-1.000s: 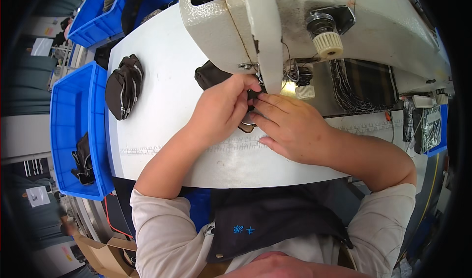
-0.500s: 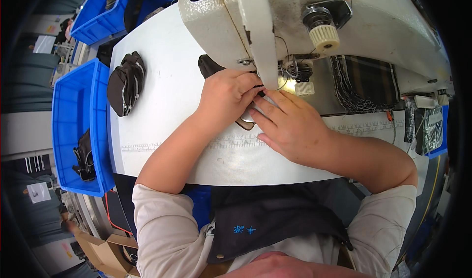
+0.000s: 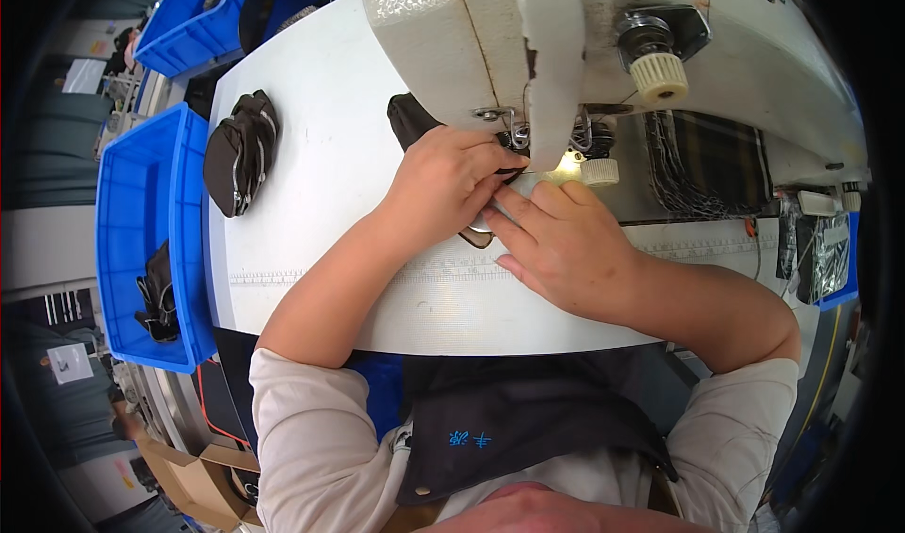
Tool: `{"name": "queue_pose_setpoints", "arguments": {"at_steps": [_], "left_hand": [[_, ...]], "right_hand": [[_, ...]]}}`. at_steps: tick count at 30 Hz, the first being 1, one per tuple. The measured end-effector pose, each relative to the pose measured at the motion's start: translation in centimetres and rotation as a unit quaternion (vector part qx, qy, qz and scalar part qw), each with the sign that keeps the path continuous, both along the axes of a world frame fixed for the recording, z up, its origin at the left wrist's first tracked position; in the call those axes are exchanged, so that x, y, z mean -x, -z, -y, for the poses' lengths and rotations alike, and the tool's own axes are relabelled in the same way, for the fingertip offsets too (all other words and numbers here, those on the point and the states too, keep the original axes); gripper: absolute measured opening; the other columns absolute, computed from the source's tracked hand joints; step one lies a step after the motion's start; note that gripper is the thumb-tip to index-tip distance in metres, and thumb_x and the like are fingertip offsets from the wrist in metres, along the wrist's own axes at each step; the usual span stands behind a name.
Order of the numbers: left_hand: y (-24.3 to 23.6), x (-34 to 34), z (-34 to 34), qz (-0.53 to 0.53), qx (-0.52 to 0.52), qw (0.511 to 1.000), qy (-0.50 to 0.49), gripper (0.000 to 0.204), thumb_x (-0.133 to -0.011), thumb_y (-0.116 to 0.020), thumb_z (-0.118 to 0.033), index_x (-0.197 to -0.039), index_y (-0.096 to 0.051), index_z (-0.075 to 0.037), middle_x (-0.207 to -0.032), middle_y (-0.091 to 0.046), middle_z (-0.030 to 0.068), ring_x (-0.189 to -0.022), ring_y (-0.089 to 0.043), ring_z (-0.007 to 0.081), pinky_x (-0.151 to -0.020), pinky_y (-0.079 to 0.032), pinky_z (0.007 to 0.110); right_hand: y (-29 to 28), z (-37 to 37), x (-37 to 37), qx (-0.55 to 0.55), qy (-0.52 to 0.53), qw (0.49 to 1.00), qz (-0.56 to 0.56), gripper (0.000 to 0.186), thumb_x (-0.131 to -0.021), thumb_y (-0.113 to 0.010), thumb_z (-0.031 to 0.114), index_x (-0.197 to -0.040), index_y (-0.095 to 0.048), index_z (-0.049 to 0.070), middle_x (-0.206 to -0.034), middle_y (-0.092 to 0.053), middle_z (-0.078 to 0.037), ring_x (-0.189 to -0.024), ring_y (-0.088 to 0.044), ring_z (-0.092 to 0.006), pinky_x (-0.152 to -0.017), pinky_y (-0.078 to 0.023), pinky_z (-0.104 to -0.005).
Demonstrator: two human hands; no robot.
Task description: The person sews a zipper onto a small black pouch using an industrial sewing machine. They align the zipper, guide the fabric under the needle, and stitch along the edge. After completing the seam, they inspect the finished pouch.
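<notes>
A white sewing machine [image 3: 443, 33] overhangs the table, with a lit needle area [image 3: 570, 161]. My left hand [image 3: 457, 180] is closed, pinching a dark fabric piece [image 3: 410, 115] beside the presser foot, partly hidden under it. My right hand [image 3: 561, 241] rests just to the right, fingers apart, its fingertips near the fabric and a pale plate [image 3: 514, 184] under the needle area; what lies beneath them is partly hidden.
A stack of dark zipped pouches [image 3: 240, 151] sits on the white table [image 3: 311, 156] at left. Beyond are blue bins [image 3: 108, 194], one holding dark items [image 3: 158, 293]. A fabric stack [image 3: 712, 161] lies right of the needle, plastic-wrapped items [image 3: 820, 260] at far right, a cardboard box [image 3: 193, 481] at lower left.
My left hand and the dark fabric have shifted slightly away from me and rightward. My right hand's upper fingers have bent a little. The view has shifted slightly.
</notes>
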State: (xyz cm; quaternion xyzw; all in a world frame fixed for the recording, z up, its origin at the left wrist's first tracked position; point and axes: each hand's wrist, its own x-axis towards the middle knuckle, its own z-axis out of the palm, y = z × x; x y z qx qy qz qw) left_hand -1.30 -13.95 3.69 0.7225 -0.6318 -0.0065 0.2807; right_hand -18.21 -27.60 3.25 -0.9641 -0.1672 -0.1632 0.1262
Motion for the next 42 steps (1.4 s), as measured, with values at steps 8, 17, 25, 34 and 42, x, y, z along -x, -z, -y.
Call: {"name": "queue_pose_setpoints", "arguments": {"at_steps": [8,17,25,34,42], "left_hand": [[-0.3,-0.4,-0.1,0.127,0.024,0.991,0.04,0.029,-0.075,-0.076,-0.011,-0.103,-0.078,-0.01,-0.103,-0.069,-0.0017,-0.097,-0.065,0.0217,-0.081,-0.054,0.037],[-0.3,-0.2,-0.8,0.106,-0.024,0.994,0.022,0.032,-0.077,-0.073,-0.013,-0.109,-0.078,-0.012,-0.1,-0.067,-0.0026,-0.094,-0.067,0.0195,-0.072,-0.056,0.032],[0.5,0.3,-0.4,0.069,-0.015,0.997,-0.014,0.03,-0.081,-0.071,-0.011,-0.11,-0.077,-0.011,-0.101,-0.068,-0.0015,-0.091,-0.069,0.0213,-0.068,-0.057,0.034],[0.1,-0.1,-0.3,0.16,-0.006,0.987,0.001,0.023,-0.077,-0.07,-0.012,-0.1,-0.075,-0.011,-0.101,-0.067,-0.0022,-0.094,-0.067,0.0199,-0.073,-0.057,0.033],[-0.4,-0.5,-0.6,0.214,-0.011,0.976,0.024,0.023,-0.077,-0.07,-0.013,-0.099,-0.076,-0.012,-0.106,-0.069,-0.0046,-0.103,-0.063,0.0178,-0.088,-0.052,0.033]], "right_hand": [[-0.1,0.1,-0.1,-0.006,-0.006,1.0,-0.016,0.049,-0.083,-0.078,0.032,-0.121,-0.069,0.003,-0.116,-0.064,-0.008,-0.1,-0.059,-0.0219,-0.084,-0.047,-0.0372],[0.0,0.1,-0.2,-0.006,-0.011,1.0,-0.017,0.049,-0.081,-0.081,0.033,-0.12,-0.069,0.004,-0.115,-0.065,-0.007,-0.095,-0.062,-0.0215,-0.081,-0.047,-0.036],[0.0,0.6,-0.6,0.007,-0.004,1.0,0.002,0.047,-0.081,-0.081,0.031,-0.117,-0.069,0.004,-0.113,-0.066,-0.007,-0.088,-0.063,-0.02,-0.077,-0.05,-0.0345],[0.1,0.7,-0.6,0.008,-0.001,1.0,-0.006,0.047,-0.08,-0.081,0.031,-0.117,-0.068,0.005,-0.116,-0.067,-0.01,-0.085,-0.064,-0.0195,-0.073,-0.052,-0.0338],[0.2,0.7,-0.5,0.011,0.003,1.0,-0.002,0.045,-0.081,-0.08,0.032,-0.115,-0.069,0.005,-0.12,-0.068,-0.012,-0.085,-0.065,-0.0195,-0.074,-0.052,-0.0339]]}}
